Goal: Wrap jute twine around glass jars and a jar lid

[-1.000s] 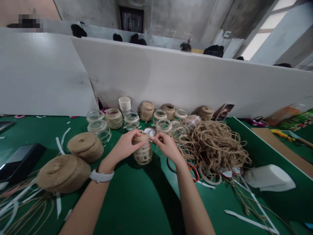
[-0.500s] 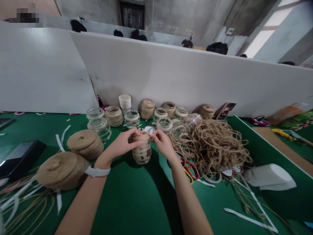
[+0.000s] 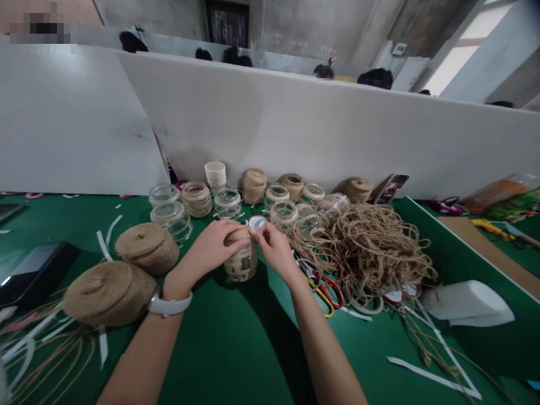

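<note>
A glass jar (image 3: pixel 242 263), partly wrapped in brown jute twine, stands upright on the green table in front of me. My left hand (image 3: pixel 219 243) grips its upper part from the left, thumb across the front. At the jar's top right edge, the thumb and fingers of my right hand (image 3: pixel 270 243) are pinched together; whatever lies between them is too small to make out. Just behind the jar lies a red-rimmed white disc (image 3: pixel 257 223). Two large twine-wrapped round pieces, one farther (image 3: pixel 147 247) and one nearer twine piece (image 3: pixel 110 292), sit left of my left wrist.
Several glass jars (image 3: pixel 228 203), some twine-wrapped, line the white partition (image 3: pixel 295 129) beside stacked paper cups (image 3: pixel 215 174). A heap of loose twine (image 3: pixel 379 247) and scissors (image 3: pixel 327 292) lie right. A phone (image 3: pixel 391 189) leans at the back; a white roll (image 3: pixel 472 304) lies far right.
The jar has shifted slightly left and turned a little within my left hand's grip. My right hand has moved slightly left with it, staying at the jar's top edge.
</note>
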The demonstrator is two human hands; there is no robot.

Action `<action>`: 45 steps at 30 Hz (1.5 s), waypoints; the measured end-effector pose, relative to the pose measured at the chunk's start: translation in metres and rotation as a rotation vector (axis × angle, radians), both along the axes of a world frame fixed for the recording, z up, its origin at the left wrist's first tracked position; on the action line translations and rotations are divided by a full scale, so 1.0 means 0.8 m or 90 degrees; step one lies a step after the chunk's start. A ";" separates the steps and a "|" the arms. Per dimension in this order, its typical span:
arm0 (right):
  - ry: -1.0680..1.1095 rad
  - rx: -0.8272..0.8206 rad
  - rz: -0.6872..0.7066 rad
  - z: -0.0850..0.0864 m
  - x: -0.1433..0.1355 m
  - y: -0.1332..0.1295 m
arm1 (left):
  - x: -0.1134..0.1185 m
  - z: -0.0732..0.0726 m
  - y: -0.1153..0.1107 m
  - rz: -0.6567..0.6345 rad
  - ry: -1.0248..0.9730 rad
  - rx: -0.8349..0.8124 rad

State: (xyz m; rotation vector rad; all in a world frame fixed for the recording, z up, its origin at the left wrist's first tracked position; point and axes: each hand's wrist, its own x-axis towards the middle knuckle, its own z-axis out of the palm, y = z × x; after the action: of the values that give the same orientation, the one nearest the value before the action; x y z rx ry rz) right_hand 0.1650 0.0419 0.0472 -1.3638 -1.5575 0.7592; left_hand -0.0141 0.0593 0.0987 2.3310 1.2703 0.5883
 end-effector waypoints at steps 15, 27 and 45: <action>0.062 -0.035 0.069 -0.020 -0.006 0.006 | -0.013 0.008 0.002 0.029 0.001 -0.082; 0.086 0.001 0.010 -0.016 0.000 0.006 | -0.008 -0.008 0.007 0.023 -0.141 -0.107; 0.055 -0.043 0.009 -0.001 0.025 0.005 | 0.003 -0.007 0.004 0.016 -0.112 -0.105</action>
State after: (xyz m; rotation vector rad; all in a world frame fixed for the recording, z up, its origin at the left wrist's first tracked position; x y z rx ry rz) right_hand 0.1846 0.0462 0.0462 -1.3526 -1.4875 0.8753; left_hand -0.0115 0.0625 0.0928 2.0838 1.2207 0.6556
